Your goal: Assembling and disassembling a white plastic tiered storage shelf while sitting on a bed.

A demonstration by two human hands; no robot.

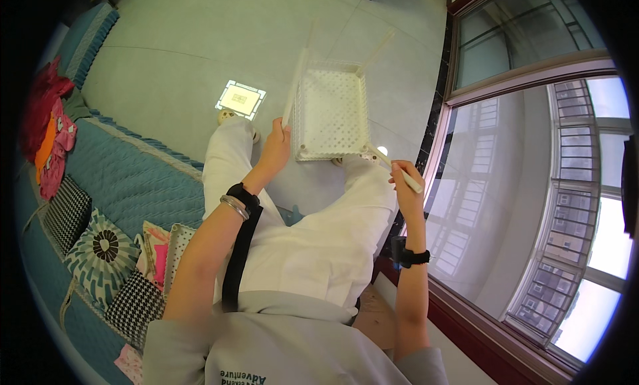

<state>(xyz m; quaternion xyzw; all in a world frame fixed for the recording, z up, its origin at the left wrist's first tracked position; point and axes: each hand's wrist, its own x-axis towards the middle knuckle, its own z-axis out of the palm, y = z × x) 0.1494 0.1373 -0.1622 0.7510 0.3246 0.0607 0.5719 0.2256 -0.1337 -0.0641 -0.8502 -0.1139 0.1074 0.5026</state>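
A white perforated plastic rack shelf (333, 109) is in front of my knees, low over the tiled floor. Thin white poles rise from its far corners. My left hand (276, 145) is closed round the lower end of a white tube (290, 102) beside the shelf's left edge. Whether that tube joins the shelf I cannot tell. At the near right corner, my right hand (407, 185) grips another white tube (391, 164), slanting from the corner up toward me. Its far end meets the shelf corner.
A blue quilted sofa (133, 169) runs along my left, with patterned cushions (103, 248), red and pink clothes (56, 129) and a white perforated piece (178, 248). Windows with dark red frames (459, 318) line the right. A bright patch (241, 99) lies on the floor ahead.
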